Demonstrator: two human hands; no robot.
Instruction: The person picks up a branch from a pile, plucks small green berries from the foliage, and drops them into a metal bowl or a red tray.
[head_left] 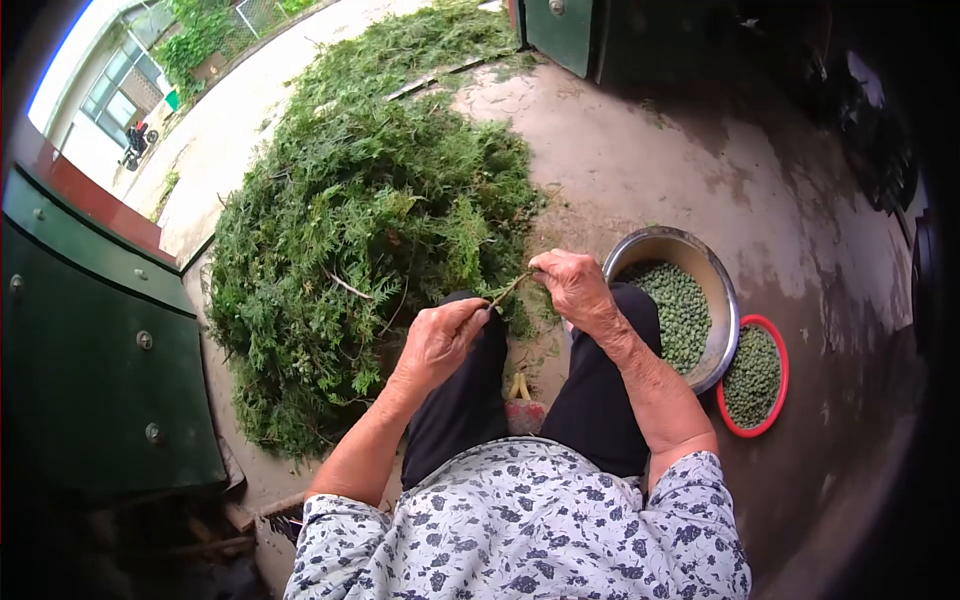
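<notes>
A thin green-brown twig [510,288] is stretched between my two hands, above the gap between my knees. My left hand [440,340] pinches its lower end, and my right hand [577,288] grips the upper end with fingers closed. Just beyond them lies a big heap of green cypress-like branches [350,210]. Beside my right knee stands a steel basin [725,300] holding many small green cones or berries [678,312]. Whether any cones hang on the twig is too small to tell.
A red-rimmed bowl [783,375] of smaller green pieces [750,380] sits right of the basin. Green metal doors [100,370] stand at the left, with another green panel [560,30] at the top. Cut branches also spread over the concrete floor [640,150] toward the bright yard.
</notes>
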